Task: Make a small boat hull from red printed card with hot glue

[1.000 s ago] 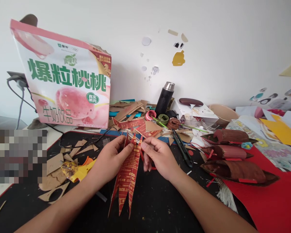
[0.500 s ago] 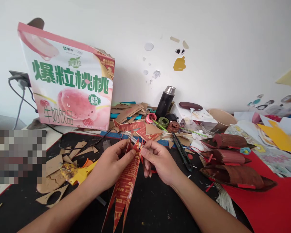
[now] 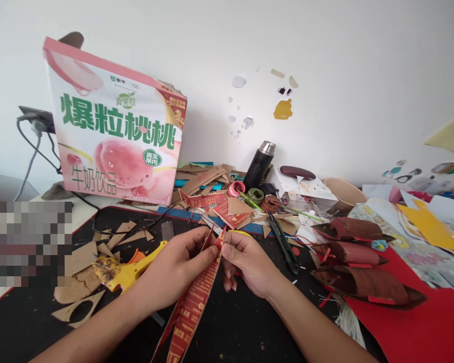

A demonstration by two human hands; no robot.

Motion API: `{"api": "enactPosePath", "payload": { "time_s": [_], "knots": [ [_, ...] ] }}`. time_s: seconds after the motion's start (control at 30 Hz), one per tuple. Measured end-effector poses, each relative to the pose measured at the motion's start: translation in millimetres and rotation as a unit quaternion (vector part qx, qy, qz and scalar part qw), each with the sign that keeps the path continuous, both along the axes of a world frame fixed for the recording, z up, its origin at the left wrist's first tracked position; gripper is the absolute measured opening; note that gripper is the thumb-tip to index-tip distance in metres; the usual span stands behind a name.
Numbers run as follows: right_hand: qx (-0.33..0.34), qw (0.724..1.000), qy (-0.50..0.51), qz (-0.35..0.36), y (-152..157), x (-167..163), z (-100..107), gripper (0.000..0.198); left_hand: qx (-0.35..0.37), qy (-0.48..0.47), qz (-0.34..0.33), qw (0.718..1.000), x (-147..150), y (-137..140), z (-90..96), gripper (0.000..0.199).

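Observation:
My left hand (image 3: 177, 267) and my right hand (image 3: 245, 262) both pinch the top of a bundle of long, pointed red printed card strips (image 3: 192, 307). The strips hang down toward me over the black mat (image 3: 234, 327) and are pressed close together. Their lower tips run off the bottom edge of the view. Thumb and fingers of each hand meet at the strips' upper points, the hands almost touching each other.
A pink peach-drink box (image 3: 117, 136) stands at the back left. Cardboard scraps (image 3: 83, 257) and a yellow tool (image 3: 130, 272) lie left. A black flask (image 3: 259, 161), tape rolls (image 3: 254, 187), black snips (image 3: 283, 242) and brown card boats (image 3: 355, 252) on red paper (image 3: 419, 322) lie right.
The fanned strips have been gathered into a tighter bundle and sit lower in the view. Both hands have drawn slightly toward me. The camera has tilted, shifting the scene right and down.

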State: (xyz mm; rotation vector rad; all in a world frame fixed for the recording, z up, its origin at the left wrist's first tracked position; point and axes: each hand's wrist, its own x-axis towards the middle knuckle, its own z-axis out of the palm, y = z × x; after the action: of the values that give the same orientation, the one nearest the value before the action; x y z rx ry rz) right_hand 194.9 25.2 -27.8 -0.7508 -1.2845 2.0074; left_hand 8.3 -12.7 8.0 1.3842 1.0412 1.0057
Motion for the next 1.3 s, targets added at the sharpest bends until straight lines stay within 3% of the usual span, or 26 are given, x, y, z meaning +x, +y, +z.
{"api": "enactPosePath", "payload": {
  "time_s": [0.13,0.3,0.5,0.73,1.3],
  "knots": [
    [-0.007,1.0,0.014,0.02,0.1,-0.3,-4.8,0.054,-0.009,-0.038,-0.034,0.999,1.8,-1.7,4.0,0.027],
    [-0.018,0.999,0.026,0.011,0.3,-0.2,-15.3,0.054,0.031,-0.032,-0.006,0.999,4.2,-2.2,5.6,0.027],
    [-0.014,0.999,0.045,0.012,1.8,-0.4,-19.0,0.056,-0.008,-0.103,-0.045,0.994,5.1,-1.9,-2.1,0.028],
    [-0.039,0.998,0.051,0.026,-1.4,-0.7,-20.5,0.06,0.064,-0.015,-0.03,0.997,1.3,-4.2,-5.3,0.025],
    [-0.058,0.997,0.051,0.029,-2.0,-0.1,-21.6,0.062,0.103,0.026,-0.04,0.993,1.0,-5.9,0.5,0.026]
  ]
}}
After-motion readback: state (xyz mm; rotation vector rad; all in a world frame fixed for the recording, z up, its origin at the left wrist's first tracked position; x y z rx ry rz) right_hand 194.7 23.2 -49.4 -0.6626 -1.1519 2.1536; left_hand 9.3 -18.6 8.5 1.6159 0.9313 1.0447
